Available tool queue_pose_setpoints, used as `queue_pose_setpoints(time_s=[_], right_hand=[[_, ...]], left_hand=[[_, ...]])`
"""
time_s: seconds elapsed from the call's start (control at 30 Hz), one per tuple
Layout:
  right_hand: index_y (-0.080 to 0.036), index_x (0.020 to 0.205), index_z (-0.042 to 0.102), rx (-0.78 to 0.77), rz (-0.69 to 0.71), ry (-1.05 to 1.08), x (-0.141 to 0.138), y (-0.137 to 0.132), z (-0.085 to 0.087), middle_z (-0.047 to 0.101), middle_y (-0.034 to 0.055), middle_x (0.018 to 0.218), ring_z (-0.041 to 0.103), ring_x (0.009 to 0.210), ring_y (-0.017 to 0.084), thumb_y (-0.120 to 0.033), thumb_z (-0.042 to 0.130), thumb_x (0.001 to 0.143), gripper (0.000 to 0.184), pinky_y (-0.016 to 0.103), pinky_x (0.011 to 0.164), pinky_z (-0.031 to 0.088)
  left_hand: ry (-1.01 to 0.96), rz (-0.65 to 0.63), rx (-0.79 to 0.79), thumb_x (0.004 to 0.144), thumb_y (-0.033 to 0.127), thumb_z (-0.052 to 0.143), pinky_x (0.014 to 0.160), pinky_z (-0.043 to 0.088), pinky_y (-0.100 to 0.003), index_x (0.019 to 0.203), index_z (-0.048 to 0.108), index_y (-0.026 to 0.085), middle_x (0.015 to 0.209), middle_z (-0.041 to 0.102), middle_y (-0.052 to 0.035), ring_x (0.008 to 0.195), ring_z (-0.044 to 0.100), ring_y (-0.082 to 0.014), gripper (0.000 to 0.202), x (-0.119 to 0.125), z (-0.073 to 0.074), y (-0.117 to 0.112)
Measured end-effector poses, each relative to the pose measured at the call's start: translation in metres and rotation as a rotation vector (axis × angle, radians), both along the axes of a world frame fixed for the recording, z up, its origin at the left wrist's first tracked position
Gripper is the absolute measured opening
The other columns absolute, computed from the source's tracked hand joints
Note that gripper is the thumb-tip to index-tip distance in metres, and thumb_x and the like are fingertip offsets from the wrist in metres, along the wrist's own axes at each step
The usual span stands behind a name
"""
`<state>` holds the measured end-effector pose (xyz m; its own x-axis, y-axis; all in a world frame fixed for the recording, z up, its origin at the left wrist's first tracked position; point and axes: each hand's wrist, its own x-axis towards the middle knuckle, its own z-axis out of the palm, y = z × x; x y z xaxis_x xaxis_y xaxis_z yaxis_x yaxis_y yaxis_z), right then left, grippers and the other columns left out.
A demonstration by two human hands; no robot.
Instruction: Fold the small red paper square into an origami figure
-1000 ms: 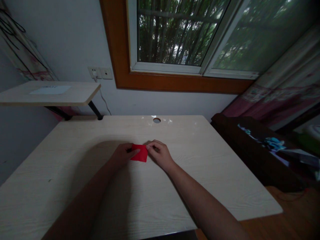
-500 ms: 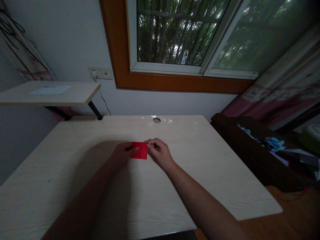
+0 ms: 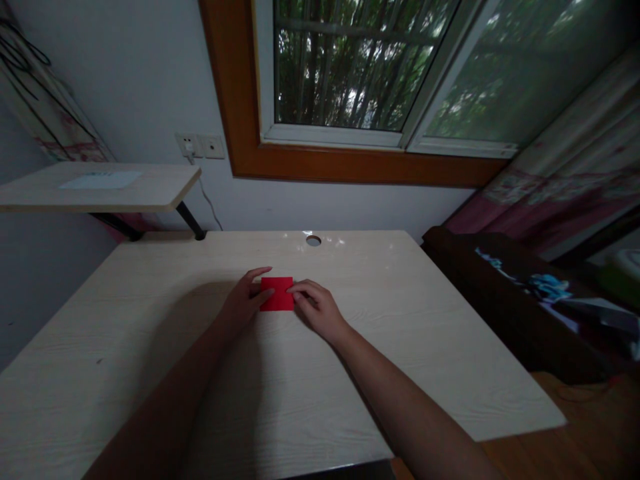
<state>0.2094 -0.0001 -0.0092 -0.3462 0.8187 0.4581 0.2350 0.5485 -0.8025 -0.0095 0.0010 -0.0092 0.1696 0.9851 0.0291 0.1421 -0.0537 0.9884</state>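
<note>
A small red square of paper (image 3: 278, 301) is between my two hands over the middle of the desk. My left hand (image 3: 243, 299) grips its left edge, thumb lying across the front and other fingers behind. The left index finger sticks out above the paper's top left corner. At the right edge, my right hand (image 3: 320, 307) has its fingers curled, with a fingertip over the front of the paper and the thumb close below. What the right hand's lower fingers touch is hidden.
The pale wooden desk (image 3: 350, 380) has a round cable hole (image 3: 313, 241) near its back edge. A raised shelf (image 3: 165, 180) with a white sheet (image 3: 101, 180) stands at the back left. To the right is a dark brown piece of furniture (image 3: 480, 287) with items on it.
The paper has shifted slightly up and left and sits straighter. My left index finger has lifted from it. My right fingertips have moved from the top right corner to farther down the right side.
</note>
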Motion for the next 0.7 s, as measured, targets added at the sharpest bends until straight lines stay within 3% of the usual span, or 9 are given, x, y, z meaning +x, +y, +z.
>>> queue_pose_setpoints(time_s=[0.13,0.2,0.37,0.53,0.7], right_hand=[[-0.025,0.105,0.072,0.018,0.029,0.02,0.0,0.0,0.0,0.068,0.0062,0.098,0.064,0.092,0.018,-0.018,0.052,0.092,0.024,0.032,0.085,0.049],[-0.026,0.104,0.072,0.014,0.022,0.034,-0.001,0.001,-0.001,0.068,0.0059,0.098,0.063,0.09,0.018,-0.016,0.054,0.09,0.026,0.031,0.083,0.05],[-0.025,0.099,0.074,-0.01,-0.032,0.073,-0.001,0.002,-0.003,0.068,0.0046,0.091,0.062,0.082,0.017,-0.014,0.056,0.085,0.025,0.03,0.077,0.049],[-0.024,0.095,0.075,-0.042,-0.056,0.111,0.001,0.003,-0.003,0.068,0.0039,0.089,0.062,0.081,0.017,-0.012,0.057,0.083,0.024,0.029,0.075,0.048],[-0.024,0.094,0.074,-0.081,-0.059,0.159,0.0,0.004,-0.005,0.068,0.004,0.091,0.062,0.084,0.017,-0.013,0.058,0.083,0.022,0.029,0.077,0.048]], left_hand=[[0.005,-0.004,0.016,0.086,0.04,0.064,0.063,0.052,-0.028,0.142,0.042,0.017,0.078,0.073,-0.0034,0.071,0.068,-0.0199,0.064,0.001,0.004,-0.002],[0.017,0.0,0.048,0.087,0.039,0.061,0.068,0.053,-0.029,0.139,0.045,0.017,0.083,0.073,-0.0046,0.077,0.068,-0.0204,0.059,0.002,0.005,-0.003],[0.137,0.04,0.21,0.089,0.029,0.05,0.093,0.047,-0.032,0.104,0.07,0.017,0.108,0.071,-0.0066,0.104,0.062,-0.0213,0.027,-0.001,0.005,-0.005],[0.095,-0.041,0.209,0.077,0.014,0.045,0.087,0.048,-0.031,0.102,0.071,0.017,0.099,0.072,-0.0052,0.096,0.064,-0.0206,0.036,-0.007,-0.003,-0.005],[0.141,-0.011,0.209,0.069,0.014,0.055,0.08,0.051,-0.031,0.098,0.071,0.017,0.094,0.073,-0.0063,0.086,0.067,-0.0202,0.033,-0.005,-0.003,-0.004]])
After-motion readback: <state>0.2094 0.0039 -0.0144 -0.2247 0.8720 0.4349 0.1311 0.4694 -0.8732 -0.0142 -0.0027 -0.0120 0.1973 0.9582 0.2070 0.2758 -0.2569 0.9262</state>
